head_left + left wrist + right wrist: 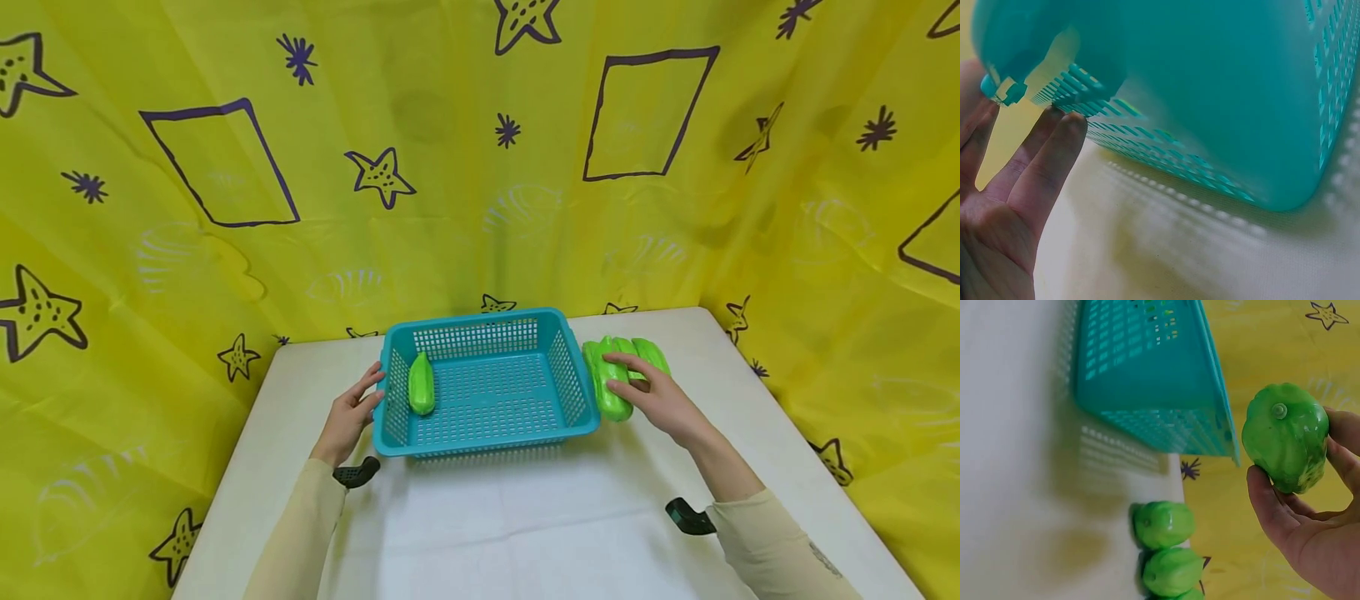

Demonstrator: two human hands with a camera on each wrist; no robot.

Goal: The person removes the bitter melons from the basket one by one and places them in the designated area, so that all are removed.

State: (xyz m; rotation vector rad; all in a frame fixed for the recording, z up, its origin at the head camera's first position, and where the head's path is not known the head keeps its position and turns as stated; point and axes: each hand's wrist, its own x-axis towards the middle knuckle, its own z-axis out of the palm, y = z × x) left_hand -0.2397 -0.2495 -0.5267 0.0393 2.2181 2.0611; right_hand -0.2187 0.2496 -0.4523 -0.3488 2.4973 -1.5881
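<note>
- While the right hand (663,404), right of centre in the frame, grips one glossy green vegetable (1285,440) between thumb and fingers, the skin looks slippery; a loose pinch could drop it.
- The left hand (352,417), left of centre, is loosely spread, fingertips touching the teal basket (487,443); a hard push could slide it rightward.
- That basket sits mid-frame, a single vegetable (422,385) at its left end, which might roll if the basket tipped.
- Held near the right rim, the gripped one could knock it if swung sideways.
- Neighbouring vegetables (1166,524) lie bunched on the white table (450,542), right of centre; a stray knuckle could scatter them.
</note>
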